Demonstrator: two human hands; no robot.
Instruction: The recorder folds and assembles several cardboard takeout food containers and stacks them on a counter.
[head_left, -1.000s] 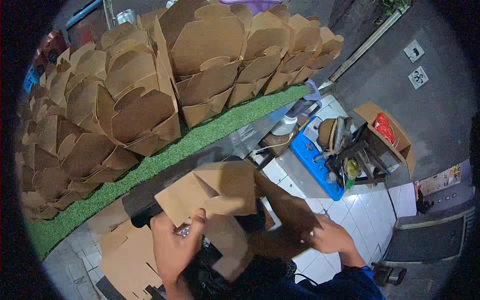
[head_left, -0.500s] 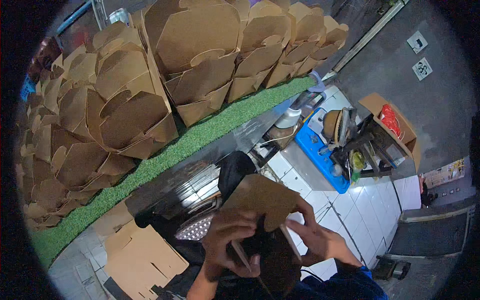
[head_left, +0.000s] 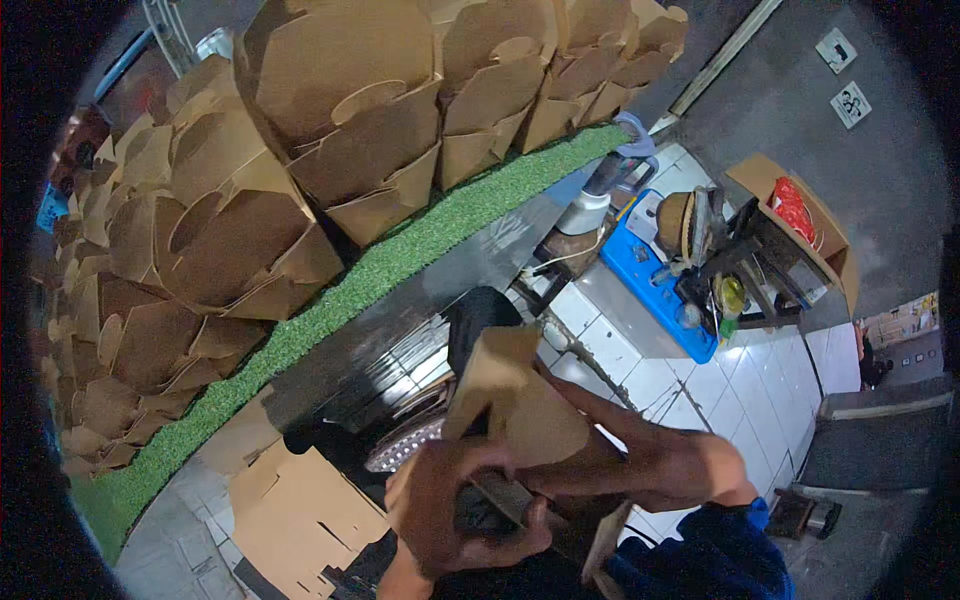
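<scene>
Tiled floor (head_left: 712,395); carton (head_left: 530,410) between both hands (head_left: 430,505) (head_left: 660,462)

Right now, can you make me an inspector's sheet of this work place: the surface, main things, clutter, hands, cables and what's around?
Surface: green turf strip along the front of the box rows.
Main things: partly folded brown carton in hand; rows of open brown boxes; flat brown cardboard at lower left.
Clutter: blue tray with mixed items; beyond it, a carton with something red inside.
Hands: left hand grips the carton; right hand is on it, fingers partly hidden.
Cables: white cord beside the blue tray.
Surroundings: white floor tiles; grey wall.
</scene>
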